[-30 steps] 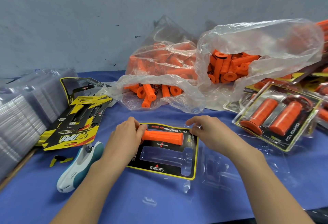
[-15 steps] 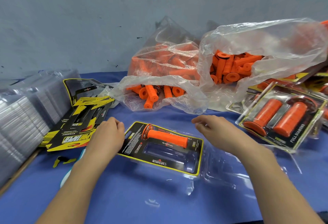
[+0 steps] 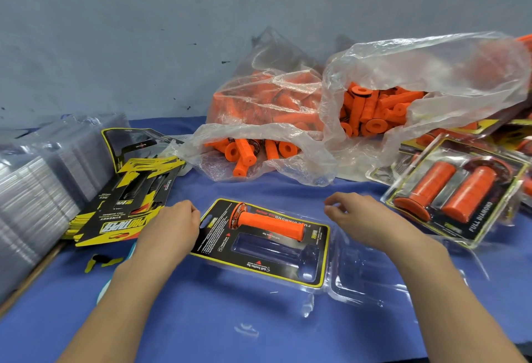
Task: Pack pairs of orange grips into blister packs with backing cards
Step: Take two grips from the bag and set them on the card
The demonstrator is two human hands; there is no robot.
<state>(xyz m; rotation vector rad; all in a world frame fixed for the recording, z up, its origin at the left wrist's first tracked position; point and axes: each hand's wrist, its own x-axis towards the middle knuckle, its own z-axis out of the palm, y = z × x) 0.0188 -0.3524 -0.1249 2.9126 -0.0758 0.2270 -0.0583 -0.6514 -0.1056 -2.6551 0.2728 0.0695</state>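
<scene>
One orange handlebar grip (image 3: 270, 223) is seated in the farther of the two cavities of an open blister pack (image 3: 371, 273). Its flanged end is turned toward 9 o'clock, and it lies over the black and yellow backing card (image 3: 259, 262) fitted in that pack. The pack's clear lid half is folded out flat at 3 o'clock of the card. The left grip (image 3: 169, 230), a bare hand, is placed at 9 o'clock of the card, back upward and knuckles just beside the card's edge. Whether the edge is touched cannot be told. Its fingers are loosely curled and nothing is seen held in them. The right grip (image 3: 371, 218) is held at 2 o'clock of the card, apart from the orange piece. Its fingers are relaxed and bent, thumb and forefinger are brought close together, and nothing is held between them. Both forearms are stretched in from 6 o'clock. Two hands, one open pack and one seated orange piece are counted. At 2 o'clock one closed pack (image 3: 454, 192) with two orange pieces lies on top of further packs. Two clear plastic bags of loose orange pieces are seen: one bag (image 3: 259, 138) at 12 o'clock and a second bag (image 3: 431, 74) at 1 o'clock. A heap of spare cards (image 3: 126, 207) lies at 10 o'clock, and stacked clear shells (image 3: 37, 190) stand beyond it at 9 o'clock. Everything is carried on a blue surface (image 3: 230, 334).
</scene>
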